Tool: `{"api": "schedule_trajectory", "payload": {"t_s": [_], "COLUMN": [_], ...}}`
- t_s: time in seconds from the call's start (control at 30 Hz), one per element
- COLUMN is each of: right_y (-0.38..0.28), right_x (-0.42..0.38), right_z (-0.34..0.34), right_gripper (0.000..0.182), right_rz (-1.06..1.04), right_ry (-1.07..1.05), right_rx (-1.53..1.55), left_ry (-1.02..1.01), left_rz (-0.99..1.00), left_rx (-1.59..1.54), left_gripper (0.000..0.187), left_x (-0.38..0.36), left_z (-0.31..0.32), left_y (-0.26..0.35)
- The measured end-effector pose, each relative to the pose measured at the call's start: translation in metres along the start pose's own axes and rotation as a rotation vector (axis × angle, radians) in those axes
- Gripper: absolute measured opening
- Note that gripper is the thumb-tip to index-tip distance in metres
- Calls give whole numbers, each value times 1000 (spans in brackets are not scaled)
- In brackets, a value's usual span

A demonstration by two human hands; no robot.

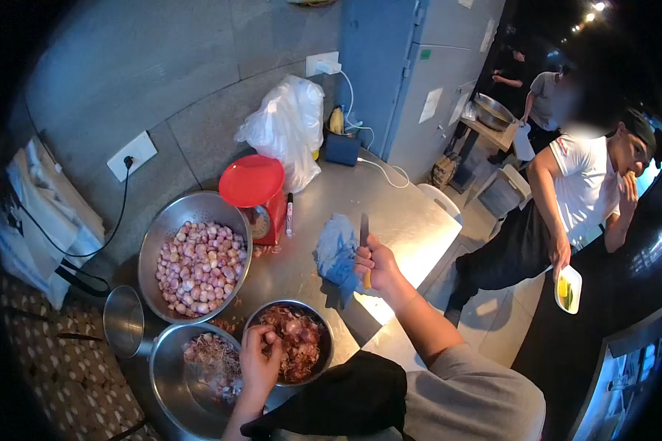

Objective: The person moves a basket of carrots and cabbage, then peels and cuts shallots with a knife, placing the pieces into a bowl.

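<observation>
My right hand [375,262] is closed round the handle of a knife [364,231], its blade pointing up, above the steel table beside a crumpled blue cloth [336,250]. My left hand [262,356] has its fingers curled over the left rim of a steel bowl [294,342] of reddish-brown skins with a shallot on top. A small round pale thing, perhaps a shallot, shows at its fingertips. Left of this hand, a second bowl [162,382] holds pale and purplish scraps. Behind it, a large bowl [148,257] is full of pinkish shallots [202,268].
A red scale [251,181], a marker [289,214] and a white plastic bag [287,125] stand near the wall. An empty clear container [123,322] is at the left. On the right, a person [585,176] holds a white dish [568,289]; other people are farther back.
</observation>
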State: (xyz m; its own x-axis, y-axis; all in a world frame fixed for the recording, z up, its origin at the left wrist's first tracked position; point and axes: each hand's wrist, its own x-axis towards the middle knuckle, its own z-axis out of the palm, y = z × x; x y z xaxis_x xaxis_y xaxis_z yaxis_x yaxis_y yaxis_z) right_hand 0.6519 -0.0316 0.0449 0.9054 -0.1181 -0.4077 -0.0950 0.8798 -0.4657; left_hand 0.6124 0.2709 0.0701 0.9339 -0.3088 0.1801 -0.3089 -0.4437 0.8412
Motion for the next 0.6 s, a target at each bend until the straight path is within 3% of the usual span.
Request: {"api": "schedule_trajectory", "payload": {"t_s": [0.03, 0.07, 0.1, 0.17, 0.2, 0.23, 0.3, 0.37, 0.5, 0.6], "right_y": [-11, 2, 13, 53, 70, 78, 104, 131, 140, 128], "right_x": [7, 3, -28, -49, -55, -67, -66, -51, -49, -55], "right_z": [-2, -3, 39, 61, 63, 71, 66, 42, 34, 37], "right_gripper": [22, 21, 22, 28, 45, 51, 48, 47, 42, 41], "right_rz": [106, 118, -27, 19, 94, 204, 205, 53, 52, 21], "right_ry": [17, -167, 4, -120, -239, -396, -430, -509, -549, -650], "right_rx": [62, -114, -390, -432, -442, -319, -420, -609, -587, -654], "left_ry": [6, 10, 28, 61, 97, 135, 119, 99, 156, 174], "left_rz": [7, 40, 11, -5, -12, -20, -36, -59, 24, -140], "left_rx": [-31, 38, -26, -28, -93, -157, -221, -329, -163, -380], "left_gripper": [23, 24, 26, 25, 24, 23, 27, 29, 28, 30], "left_x": [6, 6, 6, 5, 4, 4, 4, 1, 3, 4], "left_z": [2, 3, 4, 5, 7, 9, 10, 12, 11, 11], "left_y": [2, -7, -4, -9, -10, -11, -24, -37, -25, -12]}}
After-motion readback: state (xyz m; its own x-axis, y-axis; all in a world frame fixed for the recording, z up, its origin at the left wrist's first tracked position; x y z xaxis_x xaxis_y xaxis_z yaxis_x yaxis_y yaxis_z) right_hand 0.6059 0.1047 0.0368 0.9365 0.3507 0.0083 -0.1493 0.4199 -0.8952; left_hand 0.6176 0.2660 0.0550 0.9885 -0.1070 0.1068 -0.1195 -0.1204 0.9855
